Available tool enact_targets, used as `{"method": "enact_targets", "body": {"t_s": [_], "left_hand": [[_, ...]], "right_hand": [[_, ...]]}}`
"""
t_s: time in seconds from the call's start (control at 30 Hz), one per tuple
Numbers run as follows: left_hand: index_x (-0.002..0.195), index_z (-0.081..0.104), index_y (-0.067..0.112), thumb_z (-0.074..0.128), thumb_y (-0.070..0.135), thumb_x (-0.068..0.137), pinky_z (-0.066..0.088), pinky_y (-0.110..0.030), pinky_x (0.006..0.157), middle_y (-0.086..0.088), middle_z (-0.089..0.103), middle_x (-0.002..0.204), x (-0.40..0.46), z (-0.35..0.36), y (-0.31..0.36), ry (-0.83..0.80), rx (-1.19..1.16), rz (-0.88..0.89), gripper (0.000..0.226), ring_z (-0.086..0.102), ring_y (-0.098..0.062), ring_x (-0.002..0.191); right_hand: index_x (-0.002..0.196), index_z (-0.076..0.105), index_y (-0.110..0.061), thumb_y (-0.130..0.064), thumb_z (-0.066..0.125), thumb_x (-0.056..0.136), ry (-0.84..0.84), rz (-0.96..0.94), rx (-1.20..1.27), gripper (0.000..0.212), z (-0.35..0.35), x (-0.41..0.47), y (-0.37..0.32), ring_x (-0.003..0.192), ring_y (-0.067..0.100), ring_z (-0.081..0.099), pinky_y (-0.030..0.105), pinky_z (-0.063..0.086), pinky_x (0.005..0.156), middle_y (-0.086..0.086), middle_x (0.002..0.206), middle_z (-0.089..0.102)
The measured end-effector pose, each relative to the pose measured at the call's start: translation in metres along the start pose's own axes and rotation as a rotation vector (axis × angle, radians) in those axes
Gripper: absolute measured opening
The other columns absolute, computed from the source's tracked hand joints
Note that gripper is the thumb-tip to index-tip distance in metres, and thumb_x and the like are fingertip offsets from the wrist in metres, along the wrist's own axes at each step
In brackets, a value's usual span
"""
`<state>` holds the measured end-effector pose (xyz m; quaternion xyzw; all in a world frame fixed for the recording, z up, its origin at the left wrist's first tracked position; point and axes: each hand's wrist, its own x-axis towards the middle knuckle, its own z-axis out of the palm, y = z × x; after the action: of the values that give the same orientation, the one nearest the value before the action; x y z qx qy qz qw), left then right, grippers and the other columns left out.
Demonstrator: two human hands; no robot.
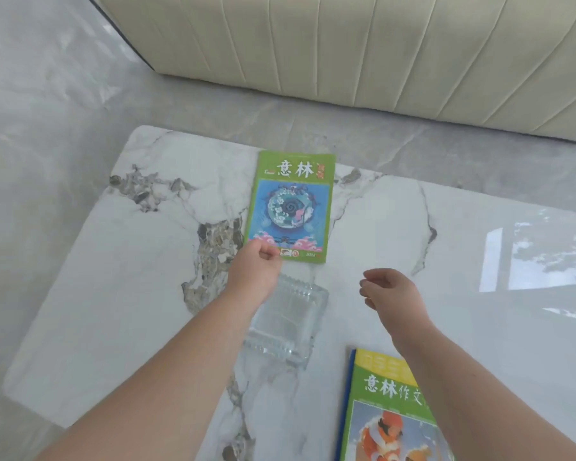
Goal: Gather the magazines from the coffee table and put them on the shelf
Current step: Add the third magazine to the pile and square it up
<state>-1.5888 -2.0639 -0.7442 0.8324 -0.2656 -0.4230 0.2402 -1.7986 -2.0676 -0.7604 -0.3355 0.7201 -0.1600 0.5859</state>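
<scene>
A green magazine with a blue picture (293,204) lies flat near the far edge of the white marble coffee table (147,261). My left hand (256,264) pinches its near left corner, thumb on top of the cover. My right hand (389,289) hovers over the table to the right of it, fingers loosely curled and holding nothing. A second green and yellow magazine (389,407) lies at the near right, on top of a blue-edged one, partly under my right forearm.
A clear square glass dish (286,324) stands on the table just under my left wrist. A cream sofa (346,44) runs along the far side, across a strip of grey marble floor (47,111). The table's left edge is close to the magazine.
</scene>
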Motion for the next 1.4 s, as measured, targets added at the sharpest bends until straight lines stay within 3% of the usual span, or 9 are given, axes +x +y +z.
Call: {"method": "enact_targets", "body": {"t_s": [0.17,0.23,0.27,0.4,0.57,0.7,1.0,1.17,1.4], "left_hand": [[0.117,0.062,0.011,0.056,0.011,0.090,0.043,-0.024,0.078,-0.004,0.068,0.112,0.075,-0.026,0.002,0.043,0.201,0.081,0.027,0.061,-0.021,0.098],[0.128,0.056,0.010,0.058,0.016,0.091,0.043,-0.029,0.090,-0.009,0.063,0.128,0.103,-0.028,-0.002,0.037,0.292,0.036,0.038,0.060,-0.026,0.114],[0.129,0.056,0.007,0.059,0.018,0.090,0.044,-0.031,0.092,-0.011,0.063,0.130,0.113,-0.028,-0.005,0.033,0.345,0.013,0.040,0.060,-0.030,0.117],[0.116,0.057,-0.006,0.059,0.019,0.085,0.052,-0.041,0.077,-0.026,0.066,0.112,0.136,-0.021,-0.017,0.062,0.414,-0.038,0.040,0.065,-0.041,0.104],[0.090,0.065,0.007,0.058,0.017,0.087,0.049,-0.036,0.065,-0.009,0.059,0.071,0.138,-0.022,-0.012,-0.024,0.269,-0.037,0.013,0.057,-0.029,0.071],[0.096,0.059,0.019,0.048,0.017,0.091,0.045,-0.032,0.053,-0.011,0.062,0.085,0.130,-0.030,0.007,-0.123,0.020,-0.017,0.012,0.056,-0.027,0.071],[0.091,0.059,0.034,0.048,0.015,0.098,0.055,-0.056,0.080,-0.011,0.076,0.092,-0.005,-0.014,0.039,-0.316,-0.330,0.073,0.023,0.068,-0.026,0.071],[0.095,0.058,0.034,0.047,0.015,0.100,0.051,-0.040,0.073,-0.009,0.078,0.088,-0.087,0.013,0.010,-0.443,-0.260,0.048,0.022,0.068,-0.025,0.071],[0.100,0.053,0.021,0.044,0.010,0.101,0.049,-0.022,0.058,-0.008,0.078,0.092,-0.172,0.069,-0.075,-0.533,-0.102,-0.174,0.015,0.070,-0.015,0.067]], "right_hand": [[0.122,0.062,-0.004,-0.003,0.059,0.087,-0.064,0.088,0.201,0.035,0.053,0.045,-0.045,0.096,0.027,0.066,0.040,0.051,0.100,0.011,0.095,0.066],[0.090,0.067,-0.007,-0.007,0.059,0.078,-0.057,0.091,0.147,0.014,0.068,0.064,-0.049,0.124,0.033,0.048,0.043,0.050,0.094,0.028,0.083,0.054],[0.074,0.062,-0.011,-0.010,0.057,0.071,-0.045,0.101,0.127,0.006,0.073,0.071,-0.049,0.090,0.014,0.037,0.040,0.047,0.088,0.023,0.078,0.048],[0.086,0.056,0.013,-0.002,0.054,0.075,0.019,0.094,0.154,0.019,0.081,0.081,-0.050,0.085,0.015,0.043,0.063,0.047,0.097,0.038,0.083,0.062],[0.079,0.072,-0.011,-0.001,0.055,0.085,-0.009,0.112,0.118,0.021,0.084,0.082,-0.054,0.076,0.024,0.068,0.047,0.052,0.097,0.012,0.086,0.078],[0.098,0.064,0.013,-0.004,0.058,0.086,-0.055,0.114,0.185,0.022,0.081,0.081,-0.062,0.080,0.025,0.057,0.040,0.053,0.095,0.032,0.099,0.070],[0.084,0.063,-0.017,-0.025,0.055,0.095,-0.007,0.146,0.241,0.016,0.004,0.018,-0.051,0.074,0.021,0.067,0.036,0.055,0.081,0.007,0.092,0.069],[0.104,0.065,-0.015,-0.016,0.055,0.097,-0.031,0.090,0.223,0.012,-0.069,-0.047,0.011,0.088,0.035,0.072,0.055,0.055,0.086,0.018,0.107,0.074],[0.104,0.058,-0.006,0.003,0.053,0.094,-0.012,0.300,0.148,0.015,-0.117,-0.107,0.126,0.093,0.039,0.070,0.045,0.056,0.075,0.019,0.107,0.070]]}}
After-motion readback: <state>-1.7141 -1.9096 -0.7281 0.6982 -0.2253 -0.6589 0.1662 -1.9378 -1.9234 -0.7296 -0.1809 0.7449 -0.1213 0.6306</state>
